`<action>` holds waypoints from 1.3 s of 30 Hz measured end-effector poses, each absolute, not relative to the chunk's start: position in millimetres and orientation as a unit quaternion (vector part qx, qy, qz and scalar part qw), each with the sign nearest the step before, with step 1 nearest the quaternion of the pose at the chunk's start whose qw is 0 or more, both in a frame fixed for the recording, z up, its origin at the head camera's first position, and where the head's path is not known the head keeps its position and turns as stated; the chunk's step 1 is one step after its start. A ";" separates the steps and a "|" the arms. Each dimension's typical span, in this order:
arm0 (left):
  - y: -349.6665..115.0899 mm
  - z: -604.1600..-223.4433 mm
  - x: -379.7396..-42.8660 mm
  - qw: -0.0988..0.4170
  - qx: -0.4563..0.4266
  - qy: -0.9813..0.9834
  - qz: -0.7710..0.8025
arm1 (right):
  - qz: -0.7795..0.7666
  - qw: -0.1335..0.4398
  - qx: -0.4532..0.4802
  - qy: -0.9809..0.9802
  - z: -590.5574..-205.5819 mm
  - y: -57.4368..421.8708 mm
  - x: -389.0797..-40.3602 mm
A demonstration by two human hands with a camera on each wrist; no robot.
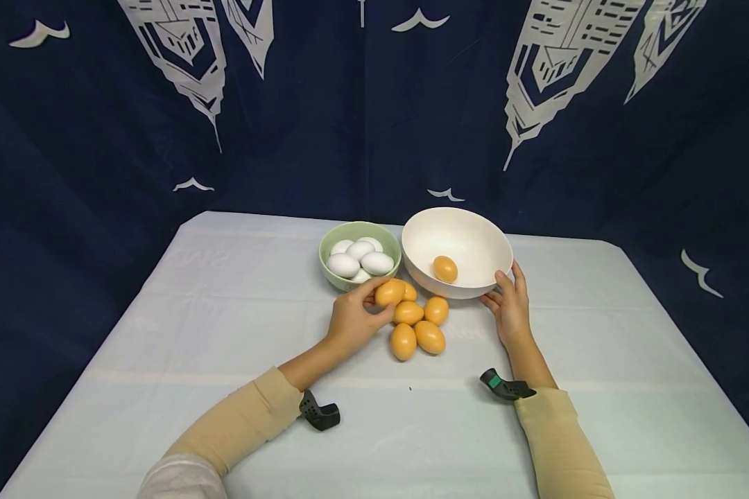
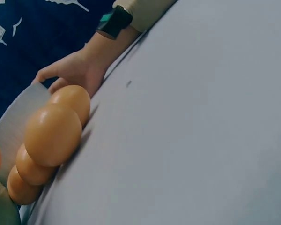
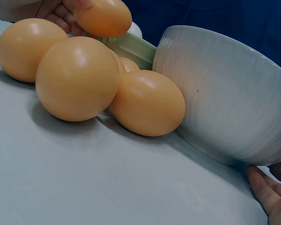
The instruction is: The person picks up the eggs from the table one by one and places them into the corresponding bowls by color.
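My left hand [image 1: 354, 320] pinches a brown egg [image 1: 390, 292] between thumb and fingers. In the right wrist view that held egg [image 3: 104, 17] is up above the other eggs. Several more brown eggs [image 1: 430, 337] lie in a cluster on the table, in front of the large white bowl [image 1: 474, 239]. A single brown egg [image 1: 445, 269] sits inside this bowl. At the bowl's right side my right hand [image 1: 510, 312] grips it, thumb by the rim and fingers low near the base [image 3: 264, 187].
Left of the white bowl stands a smaller green bowl [image 1: 326, 265] holding several white eggs [image 1: 360, 251]. Both bowls are near the back edge of the white-covered table [image 1: 237, 291]. Behind it hangs a dark blue cloth [image 1: 312, 138] with white printed shapes.
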State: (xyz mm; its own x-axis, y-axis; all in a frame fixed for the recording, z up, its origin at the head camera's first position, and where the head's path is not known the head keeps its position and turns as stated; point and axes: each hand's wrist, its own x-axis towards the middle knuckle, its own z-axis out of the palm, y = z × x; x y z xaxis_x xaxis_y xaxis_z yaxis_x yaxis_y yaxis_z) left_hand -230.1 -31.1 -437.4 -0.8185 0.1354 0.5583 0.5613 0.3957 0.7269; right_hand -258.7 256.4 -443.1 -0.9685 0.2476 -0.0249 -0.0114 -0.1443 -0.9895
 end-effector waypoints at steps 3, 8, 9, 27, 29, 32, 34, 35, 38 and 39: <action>-30.2 -431.8 -232.9 0.204 -0.219 -0.803 -0.515 | 0.751 0.089 -0.092 -0.648 -443.3 256.2 -258.7; -29.2 -424.2 -237.4 0.191 -0.216 -0.799 -0.528 | 0.753 0.092 -0.093 -0.645 -443.1 255.7 -258.7; -28.9 -422.8 -238.3 0.189 -0.216 -0.798 -0.530 | 0.753 0.092 -0.093 -0.645 -443.2 255.7 -258.7; -12.4 -399.9 -256.3 0.211 -0.209 -0.799 -0.523 | 0.758 0.083 -0.090 -0.640 -443.0 258.3 -261.0; -10.8 -397.7 -258.8 0.212 -0.213 -0.798 -0.522 | 0.758 0.083 -0.089 -0.641 -442.9 258.3 -261.5; -8.7 -394.9 -262.4 0.207 -0.221 -0.796 -0.524 | 0.756 0.083 -0.090 -0.643 -442.6 258.3 -261.6; -7.0 -393.3 -264.9 0.201 -0.223 -0.796 -0.526 | 0.755 0.082 -0.092 -0.644 -442.7 258.2 -261.3; -6.1 -392.5 -266.1 0.200 -0.223 -0.796 -0.526 | 0.755 0.082 -0.093 -0.644 -442.9 258.2 -261.2; -2.2 -390.1 -269.9 0.193 -0.219 -0.799 -0.526 | 0.756 0.083 -0.094 -0.643 -443.3 258.3 -260.7; -0.6 -389.4 -271.2 0.191 -0.217 -0.800 -0.526 | 0.756 0.083 -0.094 -0.642 -443.6 258.3 -260.8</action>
